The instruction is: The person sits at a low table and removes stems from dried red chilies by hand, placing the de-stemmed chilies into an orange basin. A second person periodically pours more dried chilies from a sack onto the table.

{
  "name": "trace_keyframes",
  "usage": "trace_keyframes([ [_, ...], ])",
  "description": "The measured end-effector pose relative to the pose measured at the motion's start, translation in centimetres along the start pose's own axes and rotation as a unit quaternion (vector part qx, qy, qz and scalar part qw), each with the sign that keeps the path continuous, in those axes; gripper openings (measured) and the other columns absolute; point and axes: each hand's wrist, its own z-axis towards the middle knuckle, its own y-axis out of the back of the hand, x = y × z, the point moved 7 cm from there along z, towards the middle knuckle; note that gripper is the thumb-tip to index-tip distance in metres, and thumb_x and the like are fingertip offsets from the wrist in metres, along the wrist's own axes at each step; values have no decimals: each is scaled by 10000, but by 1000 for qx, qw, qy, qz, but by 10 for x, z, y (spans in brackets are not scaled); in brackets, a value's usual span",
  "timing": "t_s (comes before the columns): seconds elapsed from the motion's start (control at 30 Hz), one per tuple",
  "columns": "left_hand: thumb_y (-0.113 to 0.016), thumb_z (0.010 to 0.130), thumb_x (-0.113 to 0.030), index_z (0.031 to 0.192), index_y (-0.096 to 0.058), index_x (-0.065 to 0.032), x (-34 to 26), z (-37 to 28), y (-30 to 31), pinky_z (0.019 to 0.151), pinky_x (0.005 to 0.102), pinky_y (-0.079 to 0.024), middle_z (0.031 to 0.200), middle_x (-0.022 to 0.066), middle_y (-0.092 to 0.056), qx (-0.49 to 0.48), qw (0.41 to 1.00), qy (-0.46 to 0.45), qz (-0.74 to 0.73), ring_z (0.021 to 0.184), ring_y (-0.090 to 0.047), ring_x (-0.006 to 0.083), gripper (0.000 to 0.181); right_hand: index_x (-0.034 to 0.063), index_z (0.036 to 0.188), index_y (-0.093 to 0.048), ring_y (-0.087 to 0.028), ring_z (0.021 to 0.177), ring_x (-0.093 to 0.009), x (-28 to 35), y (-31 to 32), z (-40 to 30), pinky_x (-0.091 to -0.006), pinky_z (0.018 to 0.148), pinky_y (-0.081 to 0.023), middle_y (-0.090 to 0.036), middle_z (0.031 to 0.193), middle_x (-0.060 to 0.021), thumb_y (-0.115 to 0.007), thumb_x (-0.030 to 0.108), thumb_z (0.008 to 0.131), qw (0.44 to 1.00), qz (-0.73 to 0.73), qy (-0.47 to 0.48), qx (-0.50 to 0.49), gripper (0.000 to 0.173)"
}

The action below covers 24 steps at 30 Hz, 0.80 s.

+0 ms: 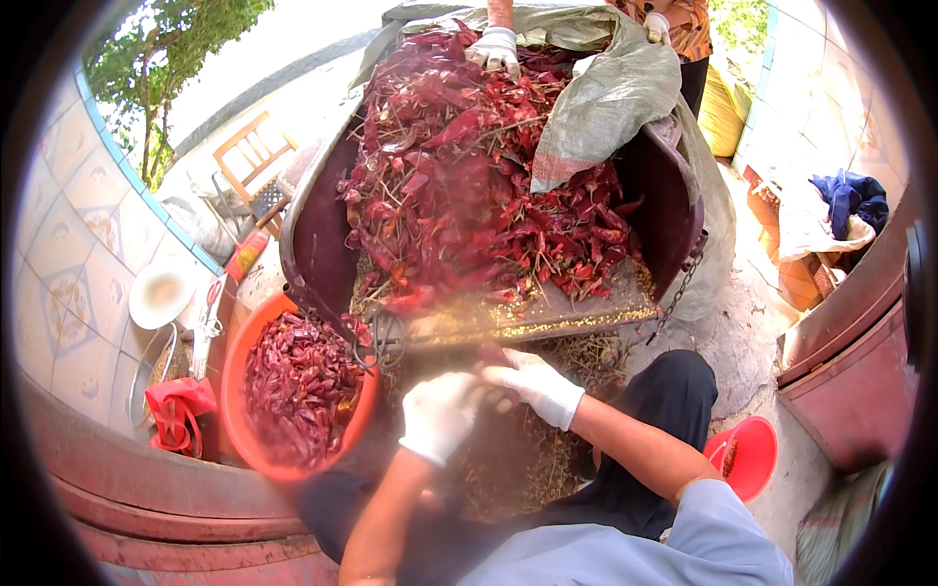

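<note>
My left hand (442,412) and my right hand (538,382), both in white gloves, meet above my lap. A dark red chili pepper (495,355) shows at the fingertips of my right hand. The curled fingers of my left hand touch or nearly touch it; blur hides whether they grip anything. Just beyond lies a large heap of dried red chili peppers (454,183) with stems, in a dark red metal cart bed (319,220). Yellow seeds (513,319) are scattered along its front edge. To the left stands an orange tub (233,395) filled with stemless-looking chili peppers (300,388).
A co-worker's gloved hand (495,50) rests on the heap's far side. A woven sack (615,88) drapes over the cart's right part. A chain (678,297) hangs at its corner. Stem litter (513,469) covers the ground between my legs. A red bucket (758,458) stands right.
</note>
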Motion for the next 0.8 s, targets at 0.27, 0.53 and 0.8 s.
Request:
trace_keyframes([
  [0.27,-758,811,-180,906,-722,-133,0,-5,-1,686,400,-548,841,77,-711,33,999,-1,32,764,-693,301,112,9,1032,-662,-680,922,-380,18,2,-5,-433,815,-512,-697,937,-210,-617,366,915,916,-344,153,-139,378],
  [0.53,-747,872,-105,1013,-739,-30,29,-13,-13,726,267,-535,871,53,-746,73,964,170,-191,766,-681,119,160,29,947,-630,-630,678,-174,7,3,-2,-315,617,-501,-648,759,-71,-615,309,953,992,-103,4,-75,280],
  [0.8,-700,929,-40,1118,-703,37,39,-12,-13,798,226,-523,1010,27,-722,22,876,294,-383,888,-634,66,204,77,1092,-620,-556,644,-67,6,-7,-2,-239,570,-471,-609,835,14,-606,293,995,999,-14,0,-32,238],
])
